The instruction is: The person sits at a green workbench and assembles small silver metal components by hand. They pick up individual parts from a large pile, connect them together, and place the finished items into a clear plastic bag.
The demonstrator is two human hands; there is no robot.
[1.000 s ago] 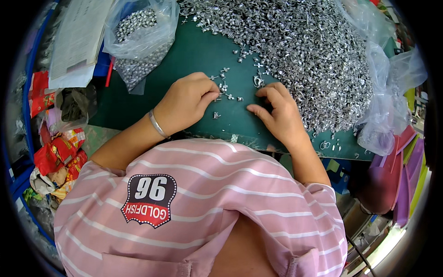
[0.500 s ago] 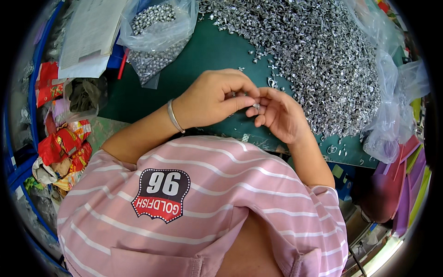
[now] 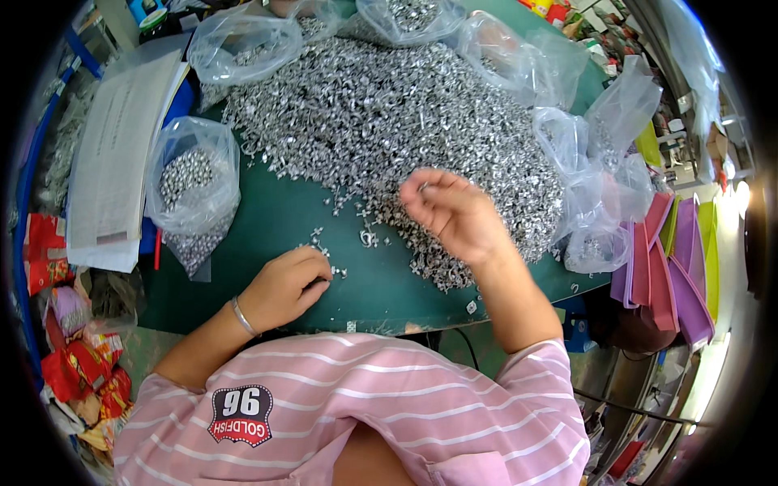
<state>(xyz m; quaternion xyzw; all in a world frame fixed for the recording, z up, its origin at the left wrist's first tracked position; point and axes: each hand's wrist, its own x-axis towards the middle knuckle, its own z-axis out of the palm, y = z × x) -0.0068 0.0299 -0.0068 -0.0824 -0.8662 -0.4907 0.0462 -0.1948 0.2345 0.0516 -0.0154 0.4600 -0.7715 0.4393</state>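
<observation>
A broad pile of small silvery metal pieces [image 3: 340,121] lies beneath the raised fingers [image 3: 438,176] of the right hand [image 3: 470,227] and spreads out to their left, right and far side. Those fingers are bent, the thumb and fingertips set close together — a grey speck shows between them, but I cannot tell whether it is a held piece or the pile behind.

Well to their left and nearer the body, the left hand [image 3: 279,287] is low at the table [image 3: 271,202]. Its fingers are curled with a narrow gap to the thumb; whether they pinch anything I cannot tell. A few loose pieces [image 3: 340,273] lie just right of these fingers, and a loose cluster [image 3: 369,237] lies between the two hands. A metal bracelet [image 3: 243,316] circles the wrist behind them.

Farther out, beyond the left fingers and to their left, stands a clear bag of round silvery beads [image 3: 186,182], with paper sheets [image 3: 117,170] past it. Right of the right fingers — past the pile's edge — sit crumpled clear bags [image 3: 600,202], then purple and pink bins [image 3: 664,267].
</observation>
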